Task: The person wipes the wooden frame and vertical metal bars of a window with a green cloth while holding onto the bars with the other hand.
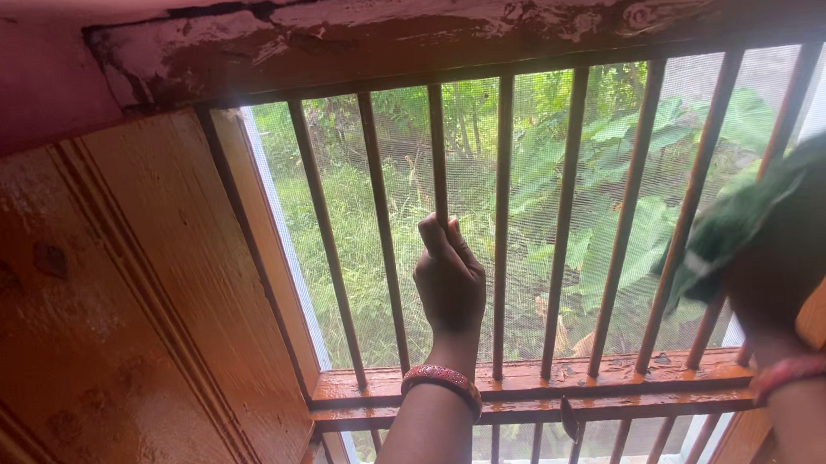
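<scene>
Beyond a barred window (pixel 565 223), greenery was seen; one bar (pixel 439 154) was clamped by the left hand (pixel 450 282), while a green cloth (pixel 765 210) was pressed by the right hand (pixel 770 291) to the far-right bars, finger state indiscernible; wiping seemed underway

- The window shutter (pixel 141 315) is seen to be wood, coated in a glossy orange-brown varnish.
- The bars (pixel 503 217) are seen as thin metal rods, painted brown and smooth.
- The lintel (pixel 477 27) is covered in flaking, rough paint.
- A soft green cloth (pixel 765 210) is shown, matt and creased.
- The sill rail (pixel 537 382) is glossy painted wood, chipped in places.
</scene>
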